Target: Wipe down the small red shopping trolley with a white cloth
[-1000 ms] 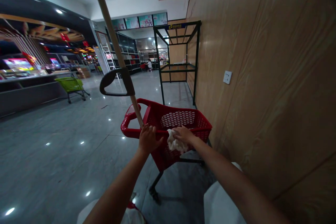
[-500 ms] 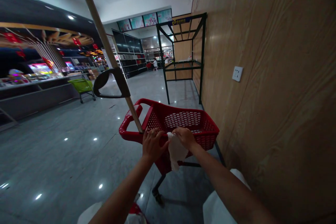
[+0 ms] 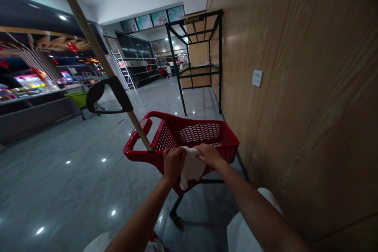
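Observation:
A red plastic shopping cart point(image 3: 203, 132) stands in front of me beside the wooden wall. A white cloth point(image 3: 190, 166) hangs over its near rim. My left hand point(image 3: 173, 162) is closed on the cloth's left edge. My right hand point(image 3: 210, 154) grips its right side, fingers curled against the rim. A long wooden pole point(image 3: 88, 31) with a black handle point(image 3: 108, 95) leans out of the cart toward the upper left.
A wood-panelled wall point(image 3: 295, 86) with a white socket point(image 3: 256, 78) runs close on the right. A black metal shelf frame point(image 3: 197, 59) stands ahead by the wall. A green cart point(image 3: 77, 99) and lit counters lie far left across the glossy grey floor point(image 3: 73, 173).
My left hand has moved from the cart's rim onto the cloth. The cloth, bunched under my right hand before, now hangs spread between both hands. The view has shifted slightly.

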A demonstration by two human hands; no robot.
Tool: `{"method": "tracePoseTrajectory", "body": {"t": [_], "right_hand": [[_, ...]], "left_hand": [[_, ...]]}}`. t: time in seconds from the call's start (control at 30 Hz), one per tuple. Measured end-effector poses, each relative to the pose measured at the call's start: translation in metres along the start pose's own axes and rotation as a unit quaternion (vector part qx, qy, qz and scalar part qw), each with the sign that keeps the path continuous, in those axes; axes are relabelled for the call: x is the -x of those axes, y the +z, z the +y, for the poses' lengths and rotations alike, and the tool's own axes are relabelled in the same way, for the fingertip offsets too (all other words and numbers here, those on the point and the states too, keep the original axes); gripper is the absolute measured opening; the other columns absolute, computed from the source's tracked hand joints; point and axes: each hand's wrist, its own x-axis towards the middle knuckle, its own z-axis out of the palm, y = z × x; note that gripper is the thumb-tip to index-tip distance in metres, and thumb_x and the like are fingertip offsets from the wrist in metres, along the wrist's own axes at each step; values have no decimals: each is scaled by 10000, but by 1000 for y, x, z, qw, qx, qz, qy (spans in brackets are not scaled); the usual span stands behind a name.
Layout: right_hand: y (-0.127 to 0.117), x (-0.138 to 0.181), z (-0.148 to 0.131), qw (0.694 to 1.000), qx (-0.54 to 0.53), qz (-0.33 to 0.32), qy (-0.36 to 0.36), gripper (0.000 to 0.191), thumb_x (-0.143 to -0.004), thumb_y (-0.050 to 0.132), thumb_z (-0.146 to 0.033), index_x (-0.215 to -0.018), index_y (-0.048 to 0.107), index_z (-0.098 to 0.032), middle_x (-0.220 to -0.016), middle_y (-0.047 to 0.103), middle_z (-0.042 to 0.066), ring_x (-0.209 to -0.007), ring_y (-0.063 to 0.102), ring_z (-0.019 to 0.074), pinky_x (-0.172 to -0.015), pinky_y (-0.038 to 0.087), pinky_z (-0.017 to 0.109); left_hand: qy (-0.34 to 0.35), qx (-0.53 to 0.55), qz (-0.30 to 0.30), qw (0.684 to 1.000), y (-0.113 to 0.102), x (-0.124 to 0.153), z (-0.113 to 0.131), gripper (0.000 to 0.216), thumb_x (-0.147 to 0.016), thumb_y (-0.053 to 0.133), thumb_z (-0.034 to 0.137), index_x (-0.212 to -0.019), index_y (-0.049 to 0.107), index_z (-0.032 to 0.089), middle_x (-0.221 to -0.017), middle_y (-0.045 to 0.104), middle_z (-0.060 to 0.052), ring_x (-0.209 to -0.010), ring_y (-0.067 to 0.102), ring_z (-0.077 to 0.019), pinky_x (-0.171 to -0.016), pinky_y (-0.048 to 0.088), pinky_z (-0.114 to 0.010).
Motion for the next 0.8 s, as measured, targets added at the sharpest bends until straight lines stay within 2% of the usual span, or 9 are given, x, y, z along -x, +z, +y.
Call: {"method": "tracePoseTrajectory", "body": {"t": [0.1, 0.17, 0.23, 0.37, 0.53, 0.6, 0.7, 0.73, 0.8], "right_hand": [[4, -2, 3, 995, -64, 82, 0, 425, -813, 599, -201, -1232, 580, -266, -1221, 592, 54, -1123, 553, 197, -973, 430, 335], [7, -5, 4, 974, -123, 187, 36, 479, -822, 595, -258, -1295, 521, -233, -1301, 530, 94, -1196, 502, 222, -1017, 410, 383], [8, -8, 4, 944, -197, 250, 86, 532, -838, 582, -342, -1341, 460, -219, -1318, 513, 120, -1195, 501, 239, -1016, 416, 418], [4, -11, -4, 892, -375, 224, 113, 574, -849, 552, -386, -1377, 389, -232, -1299, 545, 99, -1144, 546, 221, -971, 465, 386], [-12, -10, -18, 847, -499, 172, 58, 540, -889, 456, -348, -1412, 349, -265, -1172, 628, 58, -956, 636, 195, -796, 543, 327], [-17, -9, -20, 853, -494, 165, 36, 536, -882, 472, -383, -1397, 378, -269, -1159, 633, 51, -933, 639, 192, -779, 541, 320], [-24, -7, -21, 897, -402, 184, -6, 636, -717, 694, -354, -1309, 489, -246, -1221, 602, 49, -1047, 592, 215, -877, 502, 329], [-26, -6, -21, 919, -349, 183, -13, 595, -670, 728, -298, -1235, 555, -232, -1190, 616, 49, -1053, 584, 221, -901, 486, 334], [-30, -4, -21, 955, -236, 181, -4, 341, -674, 691, -198, -1014, 663, -208, -1044, 653, 51, -984, 594, 219, -896, 473, 341]], "left_hand": [[-66, 159, 40, 984, 5, -10, 6, 68, -789, 555, 271, -833, 579, 226, -821, 674, 2, -780, 639, -169, -809, 447, -354], [-111, 288, 68, 949, 4, -20, 11, 169, -769, 582, 322, -898, 537, 221, -864, 654, -10, -783, 640, -160, -715, 488, -305], [-143, 382, 82, 909, -2, -30, 15, 281, -739, 625, 365, -947, 503, 218, -892, 644, -19, -807, 641, -158, -670, 504, -275], [-177, 450, 52, 873, -20, -45, 18, 413, -710, 669, 421, -1029, 512, 211, -916, 667, -27, -770, 637, -144, -618, 501, -248], [-133, 416, -24, 899, -31, -49, 8, 434, -697, 682, 480, -1008, 650, 178, -954, 706, -60, -777, 642, -157, -640, 516, -264], [-101, 367, -57, 923, -32, -49, 2, 463, -622, 759, 408, -1023, 680, 190, -987, 711, -56, -801, 649, -171, -679, 532, -287], [-38, 220, -75, 972, -34, -48, -3, 417, -584, 775, 229, -996, 710, 225, -954, 710, -32, -808, 646, -177, -744, 538, -321], [-12, 167, -70, 983, -36, -49, -4, 345, -619, 735, 184, -961, 722, 231, -932, 705, -28, -804, 642, -172, -762, 534, -322], [46, 90, -70, 992, -42, -53, -3, 248, -701, 631, 131, -900, 735, 236, -883, 687, -25, -774, 630, -152, -755, 527, -300]]}}
